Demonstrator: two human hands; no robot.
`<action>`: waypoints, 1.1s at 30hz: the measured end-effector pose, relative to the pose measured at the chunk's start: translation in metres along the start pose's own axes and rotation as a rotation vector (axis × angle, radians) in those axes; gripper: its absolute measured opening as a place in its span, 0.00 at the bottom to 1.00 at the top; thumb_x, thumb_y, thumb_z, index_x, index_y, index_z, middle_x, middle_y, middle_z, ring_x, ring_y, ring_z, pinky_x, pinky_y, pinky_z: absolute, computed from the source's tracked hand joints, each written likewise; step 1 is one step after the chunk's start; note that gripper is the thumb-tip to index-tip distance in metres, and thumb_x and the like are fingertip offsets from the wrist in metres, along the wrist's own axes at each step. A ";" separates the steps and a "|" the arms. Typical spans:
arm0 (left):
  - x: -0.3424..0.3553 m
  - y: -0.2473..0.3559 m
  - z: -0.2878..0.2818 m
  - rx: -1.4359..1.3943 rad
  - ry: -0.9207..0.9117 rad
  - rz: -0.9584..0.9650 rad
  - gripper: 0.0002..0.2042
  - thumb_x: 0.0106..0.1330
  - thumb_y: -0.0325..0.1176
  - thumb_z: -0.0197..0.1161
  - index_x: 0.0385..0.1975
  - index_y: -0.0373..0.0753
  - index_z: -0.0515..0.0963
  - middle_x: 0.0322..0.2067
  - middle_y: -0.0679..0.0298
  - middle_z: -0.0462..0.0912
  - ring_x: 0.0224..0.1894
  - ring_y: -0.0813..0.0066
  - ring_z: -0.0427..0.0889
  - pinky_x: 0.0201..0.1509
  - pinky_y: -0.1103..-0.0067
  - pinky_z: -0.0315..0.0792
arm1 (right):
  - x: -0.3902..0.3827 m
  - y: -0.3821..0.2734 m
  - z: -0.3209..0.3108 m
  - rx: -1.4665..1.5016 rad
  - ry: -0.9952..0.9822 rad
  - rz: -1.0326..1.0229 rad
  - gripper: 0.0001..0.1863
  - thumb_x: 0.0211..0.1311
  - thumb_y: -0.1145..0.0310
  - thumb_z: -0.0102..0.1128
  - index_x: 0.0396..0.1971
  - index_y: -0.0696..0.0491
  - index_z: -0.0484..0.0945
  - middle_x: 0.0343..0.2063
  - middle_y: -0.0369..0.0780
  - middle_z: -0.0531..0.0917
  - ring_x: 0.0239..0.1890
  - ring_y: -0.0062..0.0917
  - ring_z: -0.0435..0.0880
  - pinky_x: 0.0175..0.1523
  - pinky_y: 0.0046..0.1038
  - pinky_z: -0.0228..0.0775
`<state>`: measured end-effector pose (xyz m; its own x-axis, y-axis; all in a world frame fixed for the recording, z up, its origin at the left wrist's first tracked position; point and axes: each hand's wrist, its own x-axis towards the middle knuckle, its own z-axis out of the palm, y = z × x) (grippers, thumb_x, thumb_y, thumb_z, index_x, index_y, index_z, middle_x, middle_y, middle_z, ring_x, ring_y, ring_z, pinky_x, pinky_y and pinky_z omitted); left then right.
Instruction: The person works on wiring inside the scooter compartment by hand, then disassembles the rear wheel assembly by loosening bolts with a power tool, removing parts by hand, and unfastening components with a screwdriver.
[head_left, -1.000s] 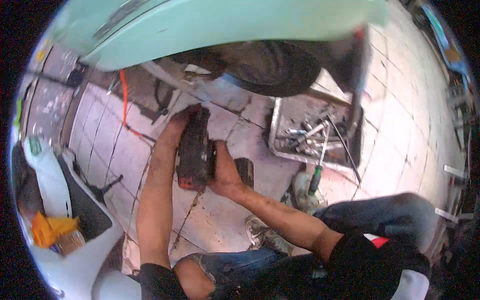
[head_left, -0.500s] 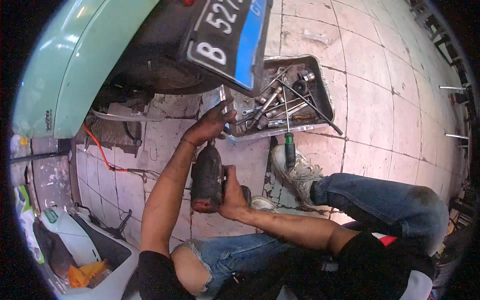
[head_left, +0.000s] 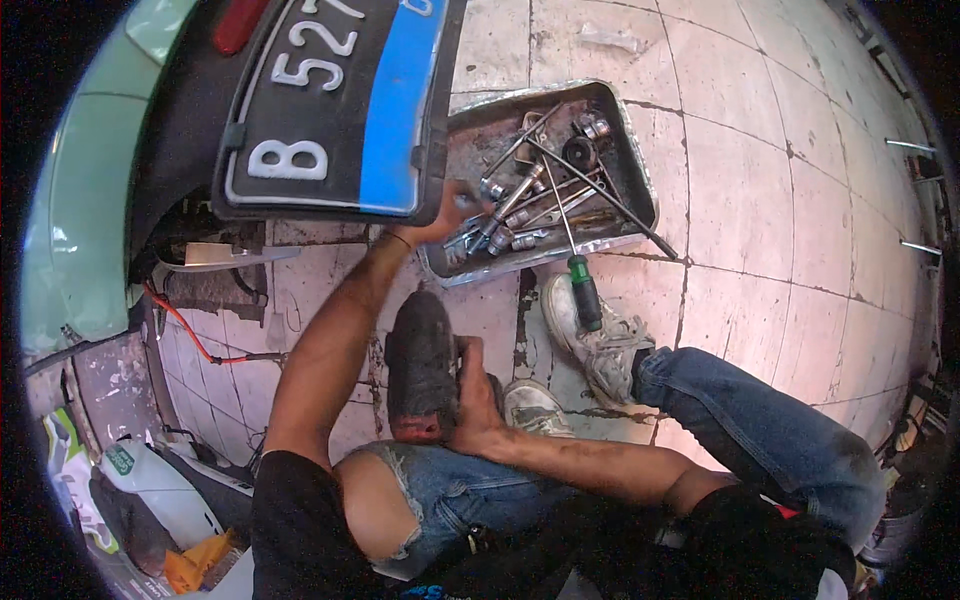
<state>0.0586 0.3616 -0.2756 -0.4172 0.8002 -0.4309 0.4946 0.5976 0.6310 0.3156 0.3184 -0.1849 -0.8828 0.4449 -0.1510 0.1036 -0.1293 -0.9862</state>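
My right hand (head_left: 478,405) is wrapped around the grip of a dark, worn cordless impact wrench (head_left: 421,370) with a red rear end. Its nose points away from me, above my ripped jeans. At the near left corner of a metal tray (head_left: 640,150), my left hand (head_left: 452,212) reaches over the rim with its fingers apart. The plate's edge hides part of that hand. Sockets (head_left: 500,240), ratchets and wrenches lie jumbled in the tray beside the fingers. Across the tray's near rim rests a screwdriver (head_left: 584,295) with a green and black handle.
A black number plate (head_left: 340,110) with a blue stripe juts from a pale green vehicle body (head_left: 100,190) at upper left. An orange cable (head_left: 190,325) runs over the tiled floor (head_left: 740,300). My shoes (head_left: 590,330) stand near the tray. A white panel (head_left: 165,490) lies at lower left.
My left hand has left the front of the impact wrench and moved to the tray. The wrench stays in my right hand. The view has shifted, bringing the plate lower and further left.
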 end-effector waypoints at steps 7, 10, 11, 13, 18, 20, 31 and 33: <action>-0.010 0.029 0.022 0.541 -0.311 0.092 0.22 0.56 0.45 0.64 0.49 0.44 0.74 0.44 0.49 0.77 0.48 0.53 0.76 0.53 0.64 0.69 | 0.003 0.015 0.004 0.071 -0.069 0.183 0.47 0.34 0.65 0.78 0.50 0.58 0.52 0.41 0.49 0.75 0.43 0.39 0.78 0.48 0.36 0.71; -0.015 -0.005 0.024 0.396 -0.087 0.416 0.21 0.58 0.45 0.63 0.50 0.44 0.74 0.44 0.49 0.77 0.50 0.54 0.75 0.56 0.66 0.68 | 0.004 0.018 0.007 -0.020 -0.152 0.243 0.47 0.34 0.67 0.78 0.49 0.57 0.50 0.43 0.50 0.73 0.45 0.38 0.77 0.51 0.33 0.70; -0.018 -0.013 0.022 0.393 -0.083 0.412 0.21 0.58 0.45 0.63 0.50 0.44 0.74 0.44 0.49 0.77 0.50 0.54 0.75 0.56 0.66 0.68 | 0.004 0.018 0.009 0.015 -0.142 0.199 0.46 0.35 0.67 0.77 0.50 0.58 0.51 0.42 0.50 0.74 0.44 0.38 0.77 0.49 0.35 0.70; -0.032 -0.024 0.016 0.246 -0.097 0.174 0.20 0.61 0.43 0.61 0.44 0.34 0.75 0.60 0.47 0.59 0.58 0.52 0.67 0.62 0.65 0.63 | 0.005 0.016 0.013 0.049 -0.149 0.155 0.45 0.36 0.66 0.76 0.50 0.58 0.52 0.41 0.49 0.75 0.42 0.38 0.78 0.48 0.36 0.71; -0.087 -0.072 -0.003 -1.143 0.106 0.165 0.13 0.62 0.42 0.60 0.37 0.39 0.76 0.37 0.57 0.80 0.40 0.67 0.78 0.44 0.74 0.74 | 0.001 0.089 0.045 0.703 -0.120 0.452 0.32 0.61 0.44 0.51 0.50 0.58 0.59 0.39 0.43 0.77 0.40 0.31 0.80 0.47 0.34 0.75; -0.128 -0.086 -0.008 -1.300 0.362 0.197 0.09 0.65 0.38 0.55 0.35 0.39 0.73 0.28 0.59 0.78 0.30 0.67 0.76 0.36 0.68 0.72 | 0.014 0.041 0.042 1.166 -0.302 0.679 0.28 0.63 0.47 0.47 0.49 0.58 0.59 0.38 0.44 0.77 0.36 0.32 0.81 0.43 0.34 0.75; -0.257 0.001 -0.035 -1.768 0.789 -0.174 0.24 0.65 0.52 0.54 0.50 0.37 0.66 0.41 0.56 0.79 0.42 0.62 0.79 0.44 0.68 0.75 | 0.043 0.018 0.091 1.030 -0.428 0.876 0.28 0.65 0.44 0.34 0.39 0.56 0.72 0.31 0.44 0.81 0.28 0.31 0.82 0.33 0.32 0.77; -0.276 -0.007 -0.035 -1.738 0.862 -0.131 0.25 0.65 0.52 0.53 0.51 0.37 0.64 0.45 0.55 0.78 0.43 0.61 0.79 0.47 0.68 0.75 | 0.054 0.002 0.094 1.241 -0.626 1.124 0.27 0.65 0.45 0.37 0.39 0.56 0.72 0.31 0.43 0.81 0.29 0.30 0.82 0.33 0.32 0.77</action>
<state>0.1439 0.1349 -0.1389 -0.8534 0.2033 -0.4800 -0.5137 -0.4843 0.7082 0.2254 0.2590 -0.1883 -0.6942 -0.6492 -0.3110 0.6077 -0.7601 0.2303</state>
